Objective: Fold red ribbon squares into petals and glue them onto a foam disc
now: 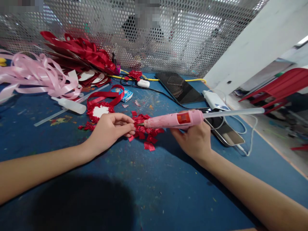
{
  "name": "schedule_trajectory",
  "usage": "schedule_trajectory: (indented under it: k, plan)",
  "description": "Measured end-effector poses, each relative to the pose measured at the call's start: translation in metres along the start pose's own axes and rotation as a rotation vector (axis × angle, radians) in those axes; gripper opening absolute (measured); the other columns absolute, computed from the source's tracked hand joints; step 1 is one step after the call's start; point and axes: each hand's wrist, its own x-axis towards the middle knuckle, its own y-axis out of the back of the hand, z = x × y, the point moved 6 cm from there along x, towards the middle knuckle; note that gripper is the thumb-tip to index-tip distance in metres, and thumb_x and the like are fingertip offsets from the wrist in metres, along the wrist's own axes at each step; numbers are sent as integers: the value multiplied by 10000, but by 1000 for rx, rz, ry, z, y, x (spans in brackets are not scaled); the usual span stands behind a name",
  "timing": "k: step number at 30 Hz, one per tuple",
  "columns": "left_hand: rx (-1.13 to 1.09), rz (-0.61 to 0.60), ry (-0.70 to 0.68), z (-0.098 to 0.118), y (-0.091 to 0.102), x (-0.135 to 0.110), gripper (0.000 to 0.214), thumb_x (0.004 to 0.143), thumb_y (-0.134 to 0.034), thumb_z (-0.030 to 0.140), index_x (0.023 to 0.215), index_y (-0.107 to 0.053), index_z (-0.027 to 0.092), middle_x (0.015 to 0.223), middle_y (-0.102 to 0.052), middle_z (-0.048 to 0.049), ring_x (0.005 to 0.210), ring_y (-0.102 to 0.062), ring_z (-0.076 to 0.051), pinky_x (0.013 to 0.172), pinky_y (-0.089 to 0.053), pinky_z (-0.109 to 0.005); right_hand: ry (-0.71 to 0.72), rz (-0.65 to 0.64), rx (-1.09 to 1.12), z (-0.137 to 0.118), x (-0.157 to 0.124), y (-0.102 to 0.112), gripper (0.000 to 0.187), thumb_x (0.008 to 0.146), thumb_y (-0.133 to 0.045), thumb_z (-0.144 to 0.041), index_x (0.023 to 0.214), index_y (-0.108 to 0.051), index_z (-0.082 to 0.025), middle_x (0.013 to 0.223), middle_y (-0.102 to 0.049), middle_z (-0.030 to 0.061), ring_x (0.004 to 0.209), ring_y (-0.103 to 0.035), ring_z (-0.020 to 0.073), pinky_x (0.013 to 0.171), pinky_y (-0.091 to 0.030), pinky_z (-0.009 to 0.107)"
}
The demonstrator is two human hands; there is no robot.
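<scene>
My right hand (196, 141) is wrapped round the handle of a pink glue gun (168, 121), its nozzle pointing left. A long translucent glue stick (237, 112) juts from the back of the gun. Close to the nozzle, the fingertips of my left hand (112, 128) are pinched together; whatever lies between them is hidden. Beneath the nozzle, a pile of small red ribbon pieces (149, 146) is spread on the blue table (154, 192). Just behind my left hand lies a rosette (101, 111) with a white centre, a red ruffled edge and a red ribbon loop (120, 93).
Pink ribbon (36, 73) and red ribbon (89, 48) are heaped at the back left, near a small white bottle (72, 105). A black tablet (179, 86), a phone (226, 131) and white cables lie right. Behind stands a perforated metal screen (173, 38).
</scene>
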Motion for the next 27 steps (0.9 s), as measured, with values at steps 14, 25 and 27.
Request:
schedule_trajectory:
  k: [14,25,27]
  plan:
    - [-10,-1,4,0,0,0,93,698,-704,217,752,-670,150,613,-707,-10,616,-698,-156,588,-556,-226,28,-14,-18,-3,1,1,162,793,-496,-347,817,-555,-197,773,-628,103,673,-599,260,542,-466,367]
    - [-13,4,10,-2,1,1,114,693,-717,237,754,-670,153,623,-708,-15,603,-693,-162,591,-558,-246,20,-17,-17,-1,1,1,117,759,-529,-302,814,-553,-202,770,-626,86,675,-587,244,540,-431,344]
    - [-14,5,7,-2,1,0,113,693,-720,235,753,-669,154,623,-707,-12,601,-691,-159,588,-557,-242,12,-16,-20,0,1,0,125,758,-517,-298,821,-553,-196,761,-626,82,665,-586,242,536,-424,340]
